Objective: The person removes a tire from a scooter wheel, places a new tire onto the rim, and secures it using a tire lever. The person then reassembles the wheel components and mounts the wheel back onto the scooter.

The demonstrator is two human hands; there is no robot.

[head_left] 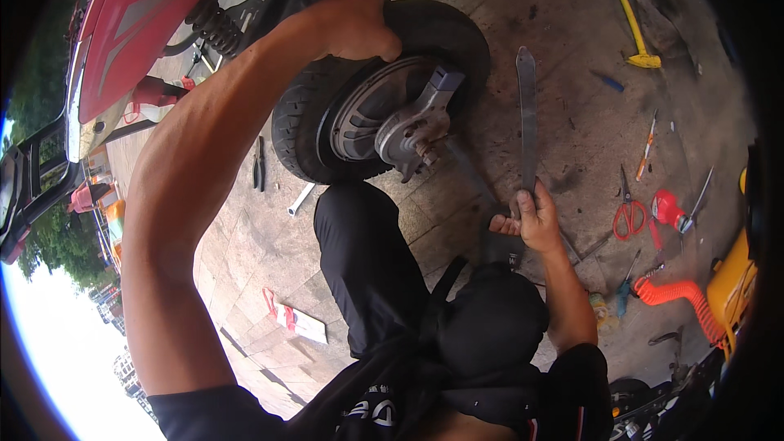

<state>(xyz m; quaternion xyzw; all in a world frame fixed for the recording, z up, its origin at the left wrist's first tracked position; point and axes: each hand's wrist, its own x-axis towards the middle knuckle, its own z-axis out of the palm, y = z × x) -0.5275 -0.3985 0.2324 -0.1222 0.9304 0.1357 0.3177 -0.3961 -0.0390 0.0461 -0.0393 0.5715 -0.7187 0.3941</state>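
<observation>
A scooter wheel (347, 126) with a black treaded tire and a grey hub stands before my knee. My left hand (359, 26) is closed over the top of the tire, thumb on the near side, its other fingers mostly hidden. In my right hand (535, 216) is a long flat metal tire lever (527, 106), gripped at its lower end with the rounded tip pointing away from me. The lever is apart from the wheel, to its right. On the hub, the axle nut (426, 151) and a grey bracket (441, 90) face me.
A red scooter body (155, 0) looms at upper left. Pliers (259, 165) and a wrench (300, 200) lie left of the wheel. To the right are a yellow-handled hammer (633, 28), red-handled scissors (629, 216), an orange coiled hose (686, 302) and a yellow machine (735, 286).
</observation>
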